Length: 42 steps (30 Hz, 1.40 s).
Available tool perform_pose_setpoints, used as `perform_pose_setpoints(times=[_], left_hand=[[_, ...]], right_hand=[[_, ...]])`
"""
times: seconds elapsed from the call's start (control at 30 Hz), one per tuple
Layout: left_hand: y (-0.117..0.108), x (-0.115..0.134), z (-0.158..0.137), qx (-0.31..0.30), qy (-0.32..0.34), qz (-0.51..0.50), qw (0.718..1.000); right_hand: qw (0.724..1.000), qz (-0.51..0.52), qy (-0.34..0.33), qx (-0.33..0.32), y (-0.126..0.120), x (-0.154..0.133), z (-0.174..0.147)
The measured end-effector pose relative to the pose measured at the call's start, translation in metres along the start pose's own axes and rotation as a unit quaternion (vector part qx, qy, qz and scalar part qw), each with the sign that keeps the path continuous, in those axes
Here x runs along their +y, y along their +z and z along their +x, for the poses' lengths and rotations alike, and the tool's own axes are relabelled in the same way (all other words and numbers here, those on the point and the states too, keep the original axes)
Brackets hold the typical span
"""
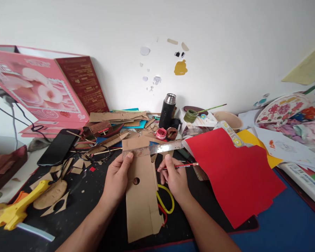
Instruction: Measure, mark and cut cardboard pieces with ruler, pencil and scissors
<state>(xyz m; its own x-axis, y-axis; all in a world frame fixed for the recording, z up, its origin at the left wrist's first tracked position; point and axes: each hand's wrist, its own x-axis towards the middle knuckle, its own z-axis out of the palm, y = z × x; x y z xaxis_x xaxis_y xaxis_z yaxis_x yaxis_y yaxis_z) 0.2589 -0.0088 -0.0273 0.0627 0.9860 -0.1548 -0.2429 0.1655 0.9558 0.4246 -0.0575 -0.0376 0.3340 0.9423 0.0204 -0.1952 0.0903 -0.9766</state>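
My left hand (118, 175) grips the left edge of a brown cardboard piece (141, 206), its thumb pressing a clear ruler (165, 147) against the upper part. The ruler lies across the cardboard and sticks out to the right. A small round hole shows in the cardboard below it. My right hand (175, 176) is closed around a red pencil (186, 165), just below the ruler's projecting end. Partly hidden under the cardboard's right edge are scissors (170, 210) with yellow-green and red handles.
Red paper (233, 175) covers the right side. Leftward lie a phone (59, 147), cardboard scraps (78, 164) and a yellow glue gun (28, 206). A black flask (168, 110), an open pink jar (161, 133) and a green paint jar (190, 116) stand at the back, near a pink box (42, 84).
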Motion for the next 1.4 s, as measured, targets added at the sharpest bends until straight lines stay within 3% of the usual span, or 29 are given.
perform_pose_setpoints(times=[0.43,0.63,0.97,1.4], left_hand=[[0.0,-0.005,-0.001,-0.052,-0.043,0.061,0.996],[0.003,-0.009,-0.005,-0.111,0.005,0.147,0.983],[0.005,-0.013,-0.009,-0.154,-0.001,0.165,0.974],[0.004,-0.015,-0.011,-0.156,0.002,0.168,0.973]], right_hand=[[0.989,0.025,-0.137,0.052,-0.003,0.001,-0.008],[0.98,0.013,-0.197,-0.013,-0.006,0.004,-0.008],[0.981,-0.041,-0.191,-0.015,-0.005,-0.002,-0.01],[0.978,-0.068,-0.197,-0.015,-0.003,-0.004,-0.009]])
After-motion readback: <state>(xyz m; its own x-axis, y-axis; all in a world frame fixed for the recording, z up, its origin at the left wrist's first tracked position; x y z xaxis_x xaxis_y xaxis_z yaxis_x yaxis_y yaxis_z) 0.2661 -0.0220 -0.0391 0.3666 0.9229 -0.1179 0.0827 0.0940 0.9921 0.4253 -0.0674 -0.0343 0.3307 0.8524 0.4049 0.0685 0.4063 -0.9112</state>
